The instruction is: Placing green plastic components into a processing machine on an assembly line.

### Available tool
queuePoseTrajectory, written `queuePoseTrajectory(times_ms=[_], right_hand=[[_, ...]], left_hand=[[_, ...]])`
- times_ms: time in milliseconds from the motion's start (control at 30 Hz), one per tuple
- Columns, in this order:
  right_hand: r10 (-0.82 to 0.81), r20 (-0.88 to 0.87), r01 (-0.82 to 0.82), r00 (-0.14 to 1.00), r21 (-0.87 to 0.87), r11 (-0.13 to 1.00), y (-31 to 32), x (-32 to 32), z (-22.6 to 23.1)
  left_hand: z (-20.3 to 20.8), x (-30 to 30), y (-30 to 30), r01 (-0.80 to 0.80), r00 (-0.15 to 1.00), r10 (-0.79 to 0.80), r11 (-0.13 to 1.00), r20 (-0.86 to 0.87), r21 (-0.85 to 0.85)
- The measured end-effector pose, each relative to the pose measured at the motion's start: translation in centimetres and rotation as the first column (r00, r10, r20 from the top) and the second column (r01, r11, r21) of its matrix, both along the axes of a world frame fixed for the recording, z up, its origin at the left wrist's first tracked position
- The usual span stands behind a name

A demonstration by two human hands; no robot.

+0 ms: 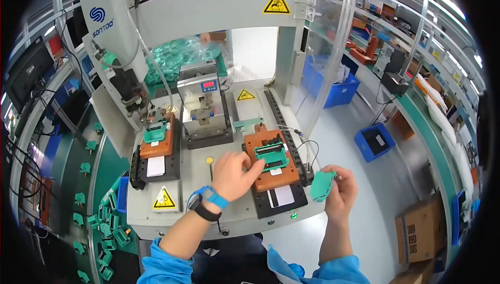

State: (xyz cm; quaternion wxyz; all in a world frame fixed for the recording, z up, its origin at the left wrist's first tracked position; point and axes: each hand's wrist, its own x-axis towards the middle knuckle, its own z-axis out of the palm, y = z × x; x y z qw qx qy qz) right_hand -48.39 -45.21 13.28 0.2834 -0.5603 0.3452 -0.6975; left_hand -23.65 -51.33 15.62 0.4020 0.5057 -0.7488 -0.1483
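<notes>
On the right-hand orange fixture block sits a green plastic housing with black parts along its far side. My left hand reaches over the block from the left, with thumb and index finger bent at the housing's left end; some of its fingertips are hidden. To the right of the fixture, my right hand pinches a separate green plastic cover between thumb and fingers, held up in the air. It is tilted and apart from the housing.
A second orange fixture block on the left holds another green part. Between the fixtures stands a metal unit with a red digital display. Several green housings lie at lower left. A transparent guard rises on the right.
</notes>
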Motion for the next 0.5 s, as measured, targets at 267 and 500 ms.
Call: queuePoseTrajectory(times_ms=[267,500], right_hand=[[0.087,0.269,-0.001,0.959,-0.306,0.952,-6.5,2.1,6.2],[0.368,-0.568,-0.31,0.736,0.2,0.929,-10.7,4.7,7.7]], left_hand=[[1.6,-3.1,0.2,-0.101,0.971,0.095,0.995,0.219,0.02],[4.5,7.1,9.6,0.141,0.977,-0.146,0.989,-0.155,-0.047]])
